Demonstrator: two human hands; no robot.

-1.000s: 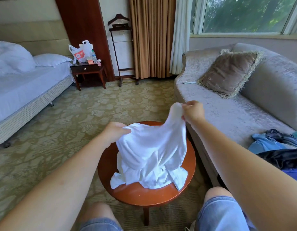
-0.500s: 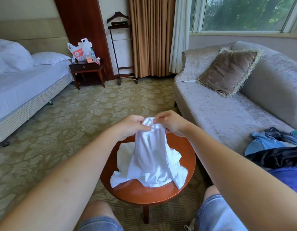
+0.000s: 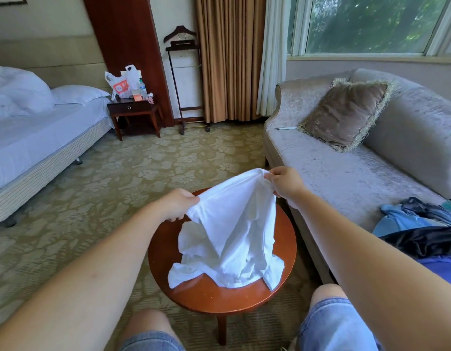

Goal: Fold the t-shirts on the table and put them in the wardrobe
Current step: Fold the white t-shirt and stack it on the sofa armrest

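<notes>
Left hand (image 3: 177,205): fingers curled, closed on one end of the upper edge of the white shirt (image 3: 232,231). The cloth comes out of the fist toward the right hand. The fingertips are tucked under and mostly hidden.

Right hand (image 3: 286,183): thumb and fingers pinch the other end of the same edge. It is held higher and farther out than the left fingers.

Shirt: the held edge runs between the two sets of fingers with some slack. The body hangs below the fingers in loose folds. Its lower part lies bunched on the round wooden table (image 3: 214,297), with a sleeve or corner spread to either side. The shirt is unfolded.

Table: directly below the fingers, between the person's knees. Bare red-brown wood shows on the near side of the cloth.

Right of the right fingers: a grey sofa (image 3: 346,178), just beside the table. A brown fringed cushion (image 3: 346,112) leans on its back, beyond the fingers. A heap of blue and dark clothes (image 3: 421,224) lies on the seat, nearer than the fingers.

Left of the left fingers, well apart: a bed (image 3: 37,138) with white linen.

Beyond the fingers, across patterned carpet (image 3: 118,178): a dark nightstand (image 3: 133,110) bearing plastic bags (image 3: 123,82), a valet stand (image 3: 185,79) and tan curtains (image 3: 227,59).
</notes>
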